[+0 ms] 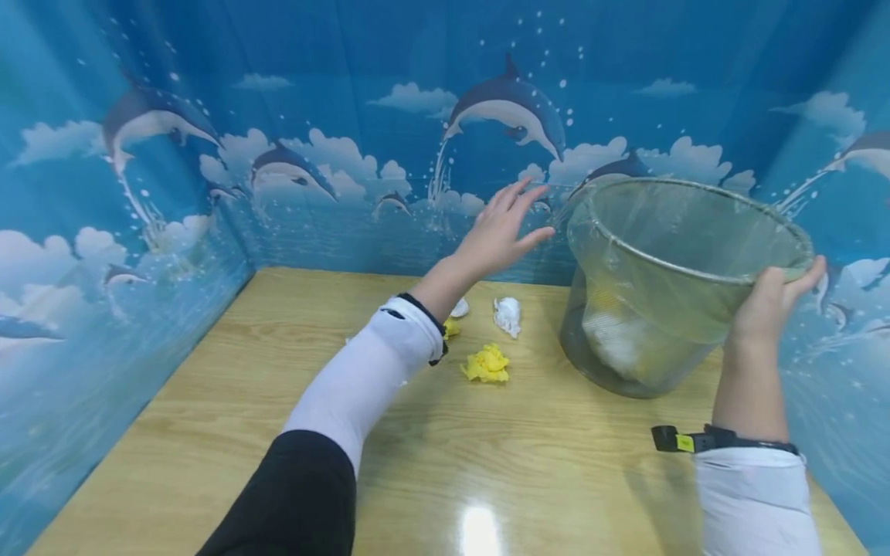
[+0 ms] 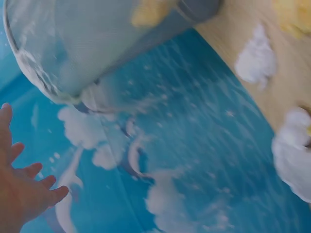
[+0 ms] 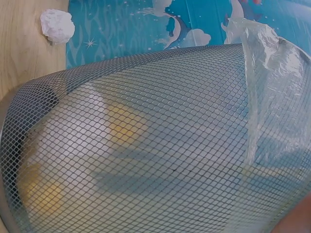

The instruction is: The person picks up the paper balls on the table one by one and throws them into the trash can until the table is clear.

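Note:
A wire-mesh wastebasket with a translucent plastic liner folded over its rim stands on the right of the table. My right hand holds the rim on the near right side, with the thumb on top. Just left of the rim, my left hand is raised with its fingers spread and nothing in it. White crumpled paper and yellow crumpled paper show through the mesh in the right wrist view. Outside the basket lies a yellow paper ball, with a white one behind it.
Another white paper ball and a yellow one lie partly behind my left wrist. A blue dolphin-print curtain encloses the wooden table at the back and both sides.

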Demonstrator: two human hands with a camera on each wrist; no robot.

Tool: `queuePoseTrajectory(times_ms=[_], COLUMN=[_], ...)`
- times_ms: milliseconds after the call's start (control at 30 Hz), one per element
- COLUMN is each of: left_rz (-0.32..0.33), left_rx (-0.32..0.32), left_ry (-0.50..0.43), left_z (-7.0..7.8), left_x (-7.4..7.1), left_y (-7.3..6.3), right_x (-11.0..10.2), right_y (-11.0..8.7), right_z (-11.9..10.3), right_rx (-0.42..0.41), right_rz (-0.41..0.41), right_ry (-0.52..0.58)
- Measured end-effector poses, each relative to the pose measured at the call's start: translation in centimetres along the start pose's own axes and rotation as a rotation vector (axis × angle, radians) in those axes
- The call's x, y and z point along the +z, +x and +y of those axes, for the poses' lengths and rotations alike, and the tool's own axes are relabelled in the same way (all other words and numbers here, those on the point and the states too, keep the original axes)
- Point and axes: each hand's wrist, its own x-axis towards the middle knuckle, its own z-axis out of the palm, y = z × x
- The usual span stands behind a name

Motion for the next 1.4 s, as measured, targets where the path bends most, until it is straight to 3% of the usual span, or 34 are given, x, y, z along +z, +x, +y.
queuePoseTrajectory(times_ms=[267,667,1033,1267,1400], left_rz=[0.027,0.0,-0.089,-0.159,-0.191], left_rx=[-0.118,-0.268,-0.386,-0.402,-0.443], left_ry=[-0.021,-0.025,-0.158,-0.131,-0.114], left_z=[-4.4,-9.4,-12.4,-14.0,-14.4], left_x=[0.7,2.9,4.1,5.9,6.9], left_y=[-1.6,-2.3,-2.8,-3.4,-3.8], right_x=[-0.1,-0.1,0.0,0.0,0.0], right_y=[0.0,-0.3,-0.5,-0.5,-0.4], right_z=[0.0,-0.5,-0.8,-0.4,-0.2], right_rx=[0.008,0.022,0.038,0.01,-0.002], right_rz=[0.004,-0.012,-0.009,-0.013,-0.013], right_ry=[0.003,0.004,0.003,0.0,-0.002])
